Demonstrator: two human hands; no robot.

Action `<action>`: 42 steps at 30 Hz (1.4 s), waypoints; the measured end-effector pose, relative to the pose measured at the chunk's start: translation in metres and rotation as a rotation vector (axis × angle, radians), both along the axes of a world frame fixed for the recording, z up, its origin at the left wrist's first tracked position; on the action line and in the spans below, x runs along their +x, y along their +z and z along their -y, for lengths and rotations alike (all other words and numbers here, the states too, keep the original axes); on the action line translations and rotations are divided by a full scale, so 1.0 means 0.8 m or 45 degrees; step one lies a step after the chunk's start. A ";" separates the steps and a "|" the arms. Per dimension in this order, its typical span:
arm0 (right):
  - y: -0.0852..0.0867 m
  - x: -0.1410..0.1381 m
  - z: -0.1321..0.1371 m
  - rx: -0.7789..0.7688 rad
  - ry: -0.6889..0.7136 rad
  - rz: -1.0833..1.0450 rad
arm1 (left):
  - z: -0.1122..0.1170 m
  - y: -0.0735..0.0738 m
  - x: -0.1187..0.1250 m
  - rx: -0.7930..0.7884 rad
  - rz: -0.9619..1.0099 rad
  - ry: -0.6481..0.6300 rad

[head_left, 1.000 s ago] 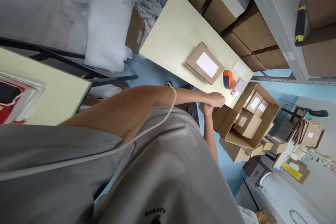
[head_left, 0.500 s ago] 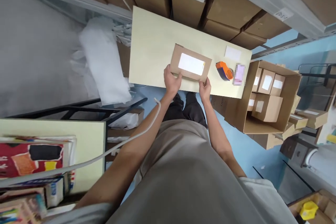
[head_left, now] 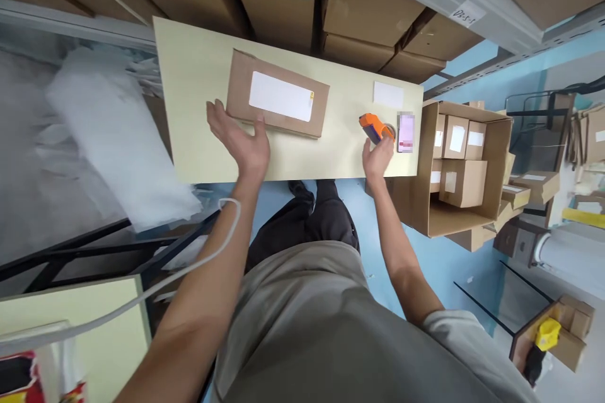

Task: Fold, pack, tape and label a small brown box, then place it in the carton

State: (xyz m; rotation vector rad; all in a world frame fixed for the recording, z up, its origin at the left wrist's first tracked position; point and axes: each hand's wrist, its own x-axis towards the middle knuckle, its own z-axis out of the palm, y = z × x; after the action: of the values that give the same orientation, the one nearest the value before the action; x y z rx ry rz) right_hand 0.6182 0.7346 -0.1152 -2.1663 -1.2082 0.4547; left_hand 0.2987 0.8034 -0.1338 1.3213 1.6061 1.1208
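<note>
A flat cardboard box (head_left: pixel 240 85) with a white label (head_left: pixel 280 96) lies on the cream tabletop (head_left: pixel 302 157). Beside its near left corner is my left hand (head_left: pixel 240 138), open with fingers spread and thumb at the near edge. My right hand (head_left: pixel 379 156) has its thumb and fingers apart at the near side of an orange tape dispenser (head_left: pixel 373 123). The fingertips overlap the dispenser, and I cannot tell whether they touch it. To the right of the dispenser lies a phone (head_left: pixel 405 132) with a blurred screen; a white paper slip (head_left: pixel 388 94) lies behind.
At the right, a large open carton (head_left: pixel 432 201) holds several small labelled boxes. Brown cartons (head_left: pixel 373 6) line the shelf behind the table. White bubble wrap (head_left: pixel 113 138) hangs at the left. A pale cable (head_left: pixel 198 264) runs across my left forearm.
Both hands have let go of the cardboard box. My right hand has moved right to the tape dispenser; my left stays by the box. The view has shifted right.
</note>
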 end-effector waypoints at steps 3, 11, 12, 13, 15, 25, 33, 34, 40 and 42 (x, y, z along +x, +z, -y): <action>-0.019 0.046 0.001 -0.036 0.006 0.023 | 0.038 0.028 0.038 0.203 -0.202 0.244; -0.047 0.045 -0.016 -0.474 0.012 0.457 | 0.126 0.031 0.107 0.089 -0.107 -0.210; -0.042 0.043 -0.016 -0.499 -0.008 0.447 | 0.135 0.028 0.108 0.058 -0.082 -0.261; -0.037 0.040 -0.015 -0.494 -0.027 0.394 | 0.143 0.025 0.109 0.023 -0.054 -0.307; -0.025 0.030 -0.008 -0.377 -0.052 0.124 | 0.155 0.023 0.109 -0.058 0.011 -0.380; 0.043 -0.130 0.083 0.023 -0.070 -1.227 | 0.153 0.055 0.089 -0.013 0.176 -0.367; 0.051 -0.154 0.100 -0.087 0.024 -1.366 | 0.154 0.059 0.043 -0.141 0.133 -0.656; 0.049 -0.153 0.102 -0.107 0.040 -1.353 | 0.154 0.058 0.039 -0.137 0.117 -0.685; 0.040 -0.143 0.115 -0.178 0.187 -1.122 | 0.139 0.060 0.024 -0.165 0.136 -0.563; 0.041 -0.136 0.120 -0.199 0.273 -0.999 | 0.127 0.067 0.022 -0.209 0.238 -0.502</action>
State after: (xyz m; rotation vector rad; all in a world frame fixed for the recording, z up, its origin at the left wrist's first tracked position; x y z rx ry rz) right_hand 0.5097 0.6388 -0.0826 -1.6887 -0.9571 1.3720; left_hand 0.3160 0.7016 -0.0805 1.3097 1.2081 0.8253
